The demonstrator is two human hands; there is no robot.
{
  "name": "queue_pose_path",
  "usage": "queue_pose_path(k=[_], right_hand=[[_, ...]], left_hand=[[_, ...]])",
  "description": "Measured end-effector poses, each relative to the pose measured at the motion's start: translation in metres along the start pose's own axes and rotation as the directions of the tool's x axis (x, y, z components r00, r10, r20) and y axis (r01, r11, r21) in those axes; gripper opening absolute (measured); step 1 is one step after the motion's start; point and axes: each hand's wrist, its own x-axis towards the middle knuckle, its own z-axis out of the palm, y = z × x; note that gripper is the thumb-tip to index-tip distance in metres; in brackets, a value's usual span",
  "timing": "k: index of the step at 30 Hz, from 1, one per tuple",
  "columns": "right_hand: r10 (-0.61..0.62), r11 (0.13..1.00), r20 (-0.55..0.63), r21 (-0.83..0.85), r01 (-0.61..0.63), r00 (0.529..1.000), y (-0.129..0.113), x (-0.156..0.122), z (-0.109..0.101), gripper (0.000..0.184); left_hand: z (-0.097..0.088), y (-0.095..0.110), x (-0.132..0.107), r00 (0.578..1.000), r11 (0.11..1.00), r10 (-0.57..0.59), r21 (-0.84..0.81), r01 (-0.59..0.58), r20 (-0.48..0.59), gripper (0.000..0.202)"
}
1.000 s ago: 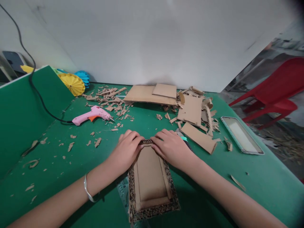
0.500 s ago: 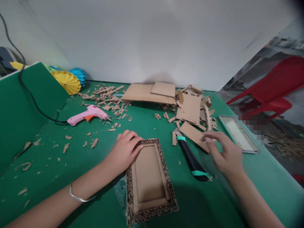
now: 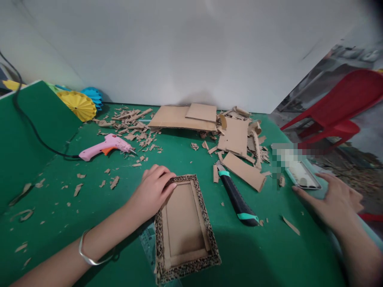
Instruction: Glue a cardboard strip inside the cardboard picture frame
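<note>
A rectangular cardboard frame (image 3: 184, 227) with a rough corrugated border lies flat on the green table (image 3: 89, 207), over a clear plastic ruler whose end shows at its left edge. My left hand (image 3: 151, 191) rests on the frame's top left corner, fingers curled down onto the border. My right hand (image 3: 332, 197) is far to the right, fingers stretched out, touching the near end of a phone (image 3: 301, 173) in a teal case. A black utility knife (image 3: 236, 197) with teal bands lies between the frame and the phone.
A pink glue gun (image 3: 104, 146) with a black cord lies at the left. Cardboard sheets (image 3: 182, 117) and offcuts (image 3: 239, 137) pile at the back, scraps scattered around. Yellow and blue paper fans (image 3: 79, 104) sit at the back left. A red chair (image 3: 338, 113) stands beyond the right edge.
My right hand left the frame's top edge and swept right across the table to the phone, uncovering the knife. My left hand stayed on the frame.
</note>
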Motion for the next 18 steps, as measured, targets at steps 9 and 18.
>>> queue_pose_path(k=[9,18], right_hand=[[0.160,0.986,0.220,-0.089,-0.144,0.962,-0.026,0.002,-0.023,0.063],[0.169,0.984,-0.006,-0.052,-0.169,0.986,-0.015,0.000,-0.009,0.076]], left_hand=[[-0.001,0.001,0.000,1.000,1.000,-0.012,0.002,0.012,0.024,0.017],[0.000,0.000,-0.001,1.000,1.000,-0.013,0.000,0.013,0.026,0.019]])
